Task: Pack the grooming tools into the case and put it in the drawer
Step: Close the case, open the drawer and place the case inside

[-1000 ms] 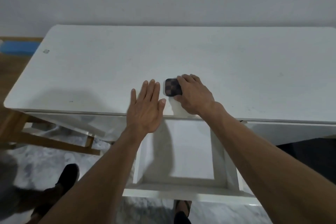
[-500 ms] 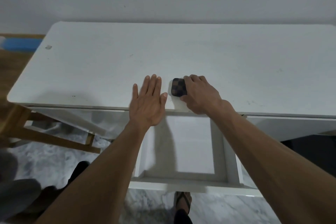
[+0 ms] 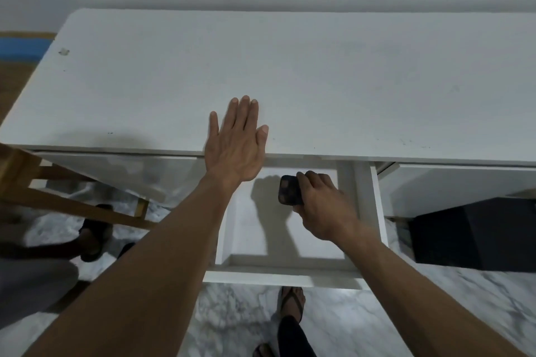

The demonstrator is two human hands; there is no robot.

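**Case held over the open drawer**

The right hand [image 3: 324, 206] sits right of centre in the frame, fingers curled round a small dark case [image 3: 291, 190]. The case is held on edge, its rounded left side showing past the fingers; the surface is too dim and blurred to make out any pattern. Hand and case are over the open drawer [image 3: 290, 278], toward its back right part, and their shadow falls on the drawer's white floor just to the left. Whether the case touches the floor of the drawer cannot be told from this angle.

The left hand [image 3: 236, 145] is at the centre of the frame, flat, with straight fingers close together and the thumb out to the right. Its fingers lie over the front edge of the white table [image 3: 319, 81], its palm past the edge above the drawer's back left corner. It holds nothing.

The table fills the upper half of the frame, against a pale wall. At lower centre a foot in a sandal [image 3: 291, 305] stands on the marbled floor. A wooden frame [image 3: 72, 206] slants across the left side, and a dark box [image 3: 475, 235] stands under the table at the right.
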